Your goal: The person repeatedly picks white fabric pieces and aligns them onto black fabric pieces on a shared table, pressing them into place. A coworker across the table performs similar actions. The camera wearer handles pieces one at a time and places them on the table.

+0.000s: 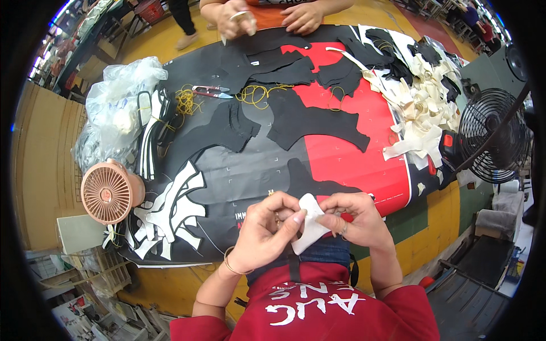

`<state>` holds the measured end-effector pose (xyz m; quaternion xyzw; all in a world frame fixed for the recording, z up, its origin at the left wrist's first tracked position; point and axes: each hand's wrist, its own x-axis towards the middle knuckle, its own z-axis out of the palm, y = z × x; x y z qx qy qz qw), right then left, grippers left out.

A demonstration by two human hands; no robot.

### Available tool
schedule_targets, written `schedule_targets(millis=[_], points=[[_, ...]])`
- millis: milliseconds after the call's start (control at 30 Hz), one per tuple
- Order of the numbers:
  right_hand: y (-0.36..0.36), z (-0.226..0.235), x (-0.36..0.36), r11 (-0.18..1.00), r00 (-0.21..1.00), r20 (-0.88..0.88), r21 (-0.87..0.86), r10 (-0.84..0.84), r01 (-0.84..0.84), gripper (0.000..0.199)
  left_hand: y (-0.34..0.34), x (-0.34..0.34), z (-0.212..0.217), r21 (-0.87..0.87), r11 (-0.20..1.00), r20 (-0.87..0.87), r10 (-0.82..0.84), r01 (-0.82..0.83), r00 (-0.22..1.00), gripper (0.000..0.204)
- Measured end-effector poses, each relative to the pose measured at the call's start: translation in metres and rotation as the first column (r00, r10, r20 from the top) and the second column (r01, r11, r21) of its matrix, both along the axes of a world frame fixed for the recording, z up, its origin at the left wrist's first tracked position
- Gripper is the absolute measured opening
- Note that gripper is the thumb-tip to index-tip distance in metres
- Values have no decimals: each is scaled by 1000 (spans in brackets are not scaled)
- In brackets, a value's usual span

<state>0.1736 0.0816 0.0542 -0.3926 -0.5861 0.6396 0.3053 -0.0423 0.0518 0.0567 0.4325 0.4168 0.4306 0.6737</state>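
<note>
In front of my body, over the near edge of the table, my left hand (268,228) and my right hand (355,219) pinch a small white cut fabric piece (309,232) from both sides. Fingers cover part of its edges. Just beyond lies a black cut piece (310,179) on the black and red table cover (250,176). To the left, white pieces with dark edges (173,210) are heaped loosely. Farther in, black cut pieces (227,128) and another black piece (310,122) lie flat.
A pink fan (106,192) and plastic bags (122,94) stand left; cream scraps (424,108) and a black fan (493,133) are right. Thread snips (211,91) lie near yellow rubber bands (186,101). Across the table are another person's hands (301,18).
</note>
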Motion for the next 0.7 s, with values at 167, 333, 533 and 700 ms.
schedule_targets(millis=[167,333,533,700], points=[[-2,-5,-5,990,982,173,130,-78,56,23,0,-7,-13,-96,994,10,56,-55,998,12],[-8,-9,-13,924,929,312,375,-198,71,41,-5,-21,-15,-151,974,94,184,-169,978,13],[-27,-16,-33,833,980,154,553,-129,23,71,-22,-23,-9,-142,961,74,251,-239,965,10],[-31,-16,-47,852,981,170,523,-96,-7,70,-28,-21,-6,-42,969,2,243,-243,970,11]])
